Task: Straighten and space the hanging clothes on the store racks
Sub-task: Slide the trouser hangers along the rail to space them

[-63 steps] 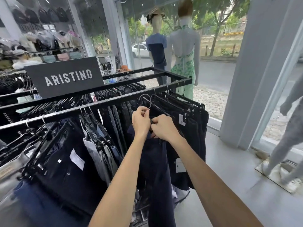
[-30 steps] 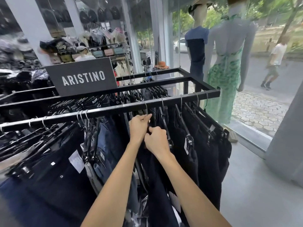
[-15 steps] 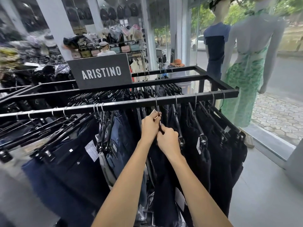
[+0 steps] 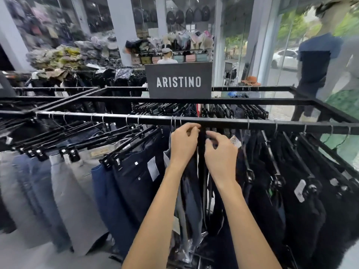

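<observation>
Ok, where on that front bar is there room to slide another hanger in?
Two bare stretches of the bar: one between the right hand and the next hook to its right, and one left of the three bunched hooks by the left hand. It is crowded between the hands, at the dark trousers they grip.
</observation>
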